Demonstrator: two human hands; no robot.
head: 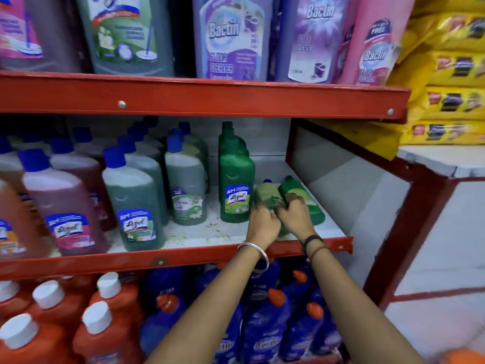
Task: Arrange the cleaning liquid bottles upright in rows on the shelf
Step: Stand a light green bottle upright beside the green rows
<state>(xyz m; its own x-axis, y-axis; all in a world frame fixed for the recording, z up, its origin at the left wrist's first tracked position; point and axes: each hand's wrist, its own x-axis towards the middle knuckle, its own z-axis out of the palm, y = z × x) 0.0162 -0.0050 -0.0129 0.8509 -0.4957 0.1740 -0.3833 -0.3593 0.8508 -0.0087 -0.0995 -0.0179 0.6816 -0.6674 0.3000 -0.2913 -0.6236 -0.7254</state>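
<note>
Two bottles lie on their sides at the right end of the middle shelf [199,236]: a pale green bottle [266,195] with a blue cap and a bright green bottle [301,197] to its right. My left hand [262,223] grips the lower part of the pale green bottle. My right hand [295,215] rests across both lying bottles, fingers curled on the bright green one. Left of them a row of green Lizol bottles [236,177] stands upright, running front to back.
More upright rows fill the shelf to the left: green bottles with blue caps [132,195] and pink ones [61,203]. Large Bactin bottles [225,38] stand on the shelf above, orange [105,324] and blue bottles [265,316] below. Yellow packets [451,69] are stacked at right.
</note>
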